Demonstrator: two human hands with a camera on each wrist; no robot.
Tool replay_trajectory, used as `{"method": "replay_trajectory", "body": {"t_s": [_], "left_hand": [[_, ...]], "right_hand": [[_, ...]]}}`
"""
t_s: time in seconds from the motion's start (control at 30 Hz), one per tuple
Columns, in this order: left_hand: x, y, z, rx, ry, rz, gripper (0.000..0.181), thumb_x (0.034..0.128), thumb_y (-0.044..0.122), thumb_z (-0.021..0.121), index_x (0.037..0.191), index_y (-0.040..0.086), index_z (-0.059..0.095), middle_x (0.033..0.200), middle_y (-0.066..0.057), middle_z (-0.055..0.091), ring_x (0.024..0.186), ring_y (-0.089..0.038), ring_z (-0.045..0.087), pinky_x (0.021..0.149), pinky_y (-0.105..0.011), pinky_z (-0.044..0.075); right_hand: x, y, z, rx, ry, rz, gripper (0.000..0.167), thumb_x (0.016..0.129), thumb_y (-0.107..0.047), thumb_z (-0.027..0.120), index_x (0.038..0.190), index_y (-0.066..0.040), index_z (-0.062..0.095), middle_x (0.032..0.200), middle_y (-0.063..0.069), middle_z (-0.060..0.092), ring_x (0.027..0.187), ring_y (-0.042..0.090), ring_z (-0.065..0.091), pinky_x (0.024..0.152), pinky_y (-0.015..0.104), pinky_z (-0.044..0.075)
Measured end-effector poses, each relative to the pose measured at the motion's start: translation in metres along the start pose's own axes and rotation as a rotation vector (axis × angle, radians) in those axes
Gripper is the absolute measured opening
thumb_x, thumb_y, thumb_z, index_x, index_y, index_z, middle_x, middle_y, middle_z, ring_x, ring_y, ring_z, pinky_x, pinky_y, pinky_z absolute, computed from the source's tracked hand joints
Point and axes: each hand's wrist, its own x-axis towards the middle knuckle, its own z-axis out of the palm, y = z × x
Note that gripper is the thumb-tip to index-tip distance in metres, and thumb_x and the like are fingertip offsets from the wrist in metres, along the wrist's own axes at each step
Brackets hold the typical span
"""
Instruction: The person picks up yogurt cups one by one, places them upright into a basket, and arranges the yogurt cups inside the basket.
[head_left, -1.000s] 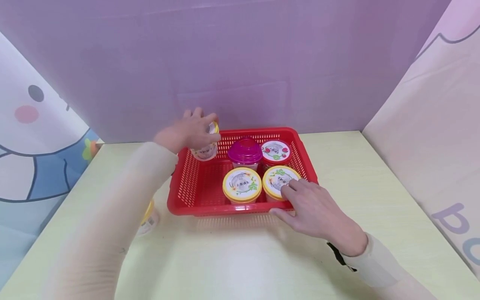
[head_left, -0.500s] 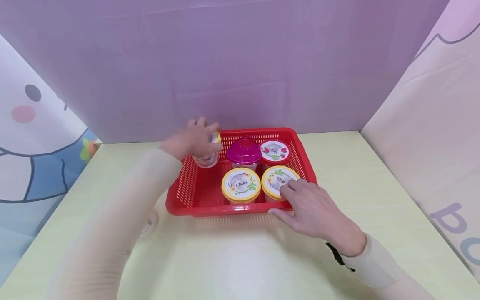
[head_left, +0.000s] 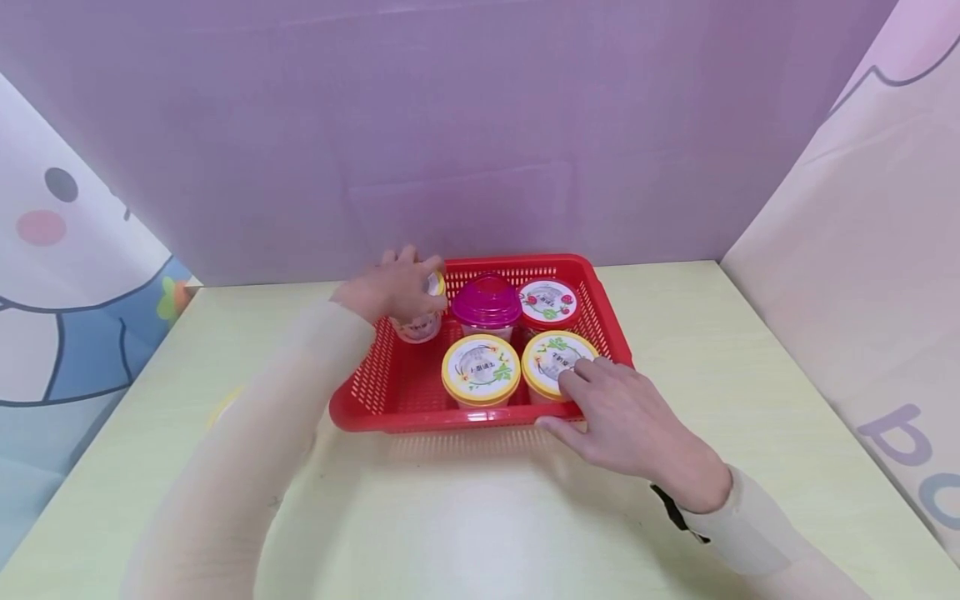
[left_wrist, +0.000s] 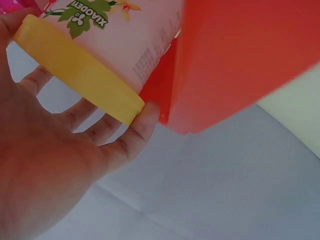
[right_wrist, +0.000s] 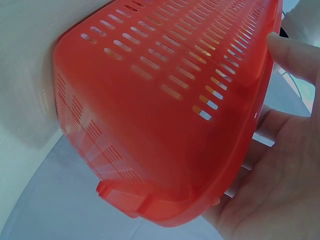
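Note:
At the back left of the red plastic basket (head_left: 450, 420), my left hand (head_left: 396, 289) holds a cup (head_left: 418, 331) from above. In the left wrist view, thumb and fingers grip the rim of the cup's yellow lid (left_wrist: 80, 70), and the pale printed side lies next to the basket wall. Whether its base touches the basket floor, I cannot tell. My right hand (head_left: 630, 417) grips the basket's front rim near the right corner; the right wrist view has the thumb on one side of the rim (right_wrist: 250, 127) and fingers on the other.
Two yellow-lidded cups (head_left: 481, 369) stand at the basket's front. Behind them are a cup with a domed purple lid (head_left: 487, 302) and one with a red-rimmed lid (head_left: 549, 302). Left of the basket, a yellow edge (head_left: 223, 407) shows behind my left sleeve. A purple backdrop (head_left: 480, 142) rises behind.
My left hand has lowered the cup and shifted slightly right and nearer into the basket's back left corner. The right hand keeps its grip on the rim.

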Motion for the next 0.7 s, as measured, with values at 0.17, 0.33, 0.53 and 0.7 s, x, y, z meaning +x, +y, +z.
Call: {"method": "replay_trajectory", "body": {"t_s": [0.17, 0.33, 0.53, 0.7], "left_hand": [[0.0023, 0.001, 0.0024, 0.018, -0.009, -0.019, 0.077, 0.0894, 0.048, 0.069, 0.155, 0.029, 0.034, 0.14, -0.014, 0.037, 0.129, -0.035, 0.035, 0.1, -0.062, 0.047], [0.0037, 0.0031, 0.0029, 0.014, -0.032, -0.024, 0.082, 0.0876, 0.045, 0.072, 0.157, 0.029, 0.032, 0.144, -0.015, 0.035, 0.132, -0.036, 0.034, 0.094, -0.056, 0.053], [0.0041, 0.0049, 0.003, 0.002, -0.064, -0.048, 0.083, 0.0859, 0.043, 0.075, 0.156, 0.03, 0.032, 0.145, -0.015, 0.033, 0.135, -0.037, 0.031, 0.091, -0.054, 0.055], [0.0028, 0.0064, 0.0046, 0.022, -0.108, -0.071, 0.089, 0.0842, 0.043, 0.076, 0.159, 0.031, 0.029, 0.153, -0.016, 0.029, 0.141, -0.04, 0.026, 0.094, -0.061, 0.051]], "right_hand": [[0.0005, -0.0003, -0.0001, -0.002, -0.002, 0.003, 0.044, 0.083, -0.054, 0.077, 0.093, -0.013, 0.063, 0.08, -0.003, 0.054, 0.071, 0.014, 0.05, 0.063, 0.031, 0.045], [0.001, -0.0004, 0.0002, -0.003, -0.008, 0.004, 0.044, 0.083, -0.053, 0.077, 0.093, -0.013, 0.063, 0.08, -0.003, 0.054, 0.071, 0.014, 0.05, 0.063, 0.031, 0.045], [0.0019, -0.0004, 0.0008, -0.011, -0.013, 0.005, 0.044, 0.083, -0.053, 0.078, 0.094, -0.013, 0.064, 0.081, -0.002, 0.055, 0.072, 0.015, 0.052, 0.064, 0.032, 0.047], [0.0024, -0.0006, 0.0012, -0.015, -0.029, 0.01, 0.045, 0.083, -0.054, 0.077, 0.097, -0.012, 0.065, 0.083, -0.002, 0.057, 0.074, 0.016, 0.053, 0.066, 0.033, 0.049]]}}
